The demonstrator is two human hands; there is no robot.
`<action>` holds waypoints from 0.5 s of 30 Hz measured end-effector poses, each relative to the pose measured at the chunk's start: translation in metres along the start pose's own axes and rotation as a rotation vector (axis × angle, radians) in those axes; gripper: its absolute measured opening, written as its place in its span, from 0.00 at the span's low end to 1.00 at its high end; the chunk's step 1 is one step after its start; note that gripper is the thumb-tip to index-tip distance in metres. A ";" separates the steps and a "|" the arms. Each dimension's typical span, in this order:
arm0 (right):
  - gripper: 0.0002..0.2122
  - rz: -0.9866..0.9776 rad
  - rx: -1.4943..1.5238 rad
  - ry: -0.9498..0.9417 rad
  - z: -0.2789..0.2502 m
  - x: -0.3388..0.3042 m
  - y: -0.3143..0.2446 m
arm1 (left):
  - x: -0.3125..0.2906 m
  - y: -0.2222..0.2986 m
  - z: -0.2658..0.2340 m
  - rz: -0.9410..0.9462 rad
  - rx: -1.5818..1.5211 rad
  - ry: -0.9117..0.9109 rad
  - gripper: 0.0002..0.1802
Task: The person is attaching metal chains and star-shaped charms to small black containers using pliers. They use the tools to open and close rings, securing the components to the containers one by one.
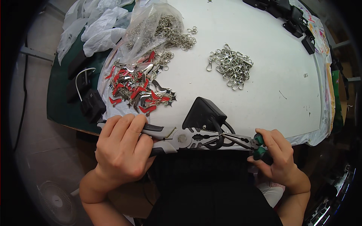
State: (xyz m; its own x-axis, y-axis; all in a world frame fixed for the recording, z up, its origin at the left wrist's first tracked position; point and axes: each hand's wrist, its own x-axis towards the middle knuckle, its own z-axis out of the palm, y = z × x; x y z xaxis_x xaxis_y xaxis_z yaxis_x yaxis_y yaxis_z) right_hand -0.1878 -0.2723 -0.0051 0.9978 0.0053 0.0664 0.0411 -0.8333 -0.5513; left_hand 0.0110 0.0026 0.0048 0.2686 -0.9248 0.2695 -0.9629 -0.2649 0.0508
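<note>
My left hand (122, 145) is closed round the grey and black handles of a pair of combination pliers (184, 138), whose jaws point right. In my right hand (277, 152) are needle-nose pliers (241, 141) with green and black handles, their slim tips pointing left. Both tools' tips meet in front of a black box with a cable (201, 113) at the table's near edge. Whatever small piece sits between the tips is too small to make out. Beyond my left hand lies a pile of red, black and silver high-heel-shaped charms (132, 88) with short chains.
A clear plastic bag (145, 32) spills key rings with chains (171, 32) at the back left. Silver swivel clasps (233, 67) are heaped right of centre on the white tabletop (275, 101). Black devices (290, 19) line the far right edge; crumpled white bags (102, 30) lie far left.
</note>
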 end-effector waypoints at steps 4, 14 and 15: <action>0.33 -0.081 -0.060 0.004 -0.004 0.002 0.003 | 0.002 0.000 -0.003 0.013 0.016 0.006 0.15; 0.33 -0.184 -0.149 -0.008 -0.016 0.010 0.006 | 0.003 0.004 -0.012 0.001 0.075 -0.007 0.15; 0.33 -0.182 -0.150 -0.003 -0.016 0.011 0.006 | 0.003 0.004 -0.012 0.003 0.081 -0.011 0.16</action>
State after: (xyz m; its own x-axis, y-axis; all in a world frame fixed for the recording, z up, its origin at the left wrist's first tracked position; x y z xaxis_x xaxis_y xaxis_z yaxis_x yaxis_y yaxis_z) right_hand -0.1775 -0.2863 0.0053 0.9747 0.1647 0.1512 0.2128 -0.8912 -0.4007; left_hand 0.0073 0.0023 0.0175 0.2668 -0.9283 0.2589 -0.9586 -0.2834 -0.0285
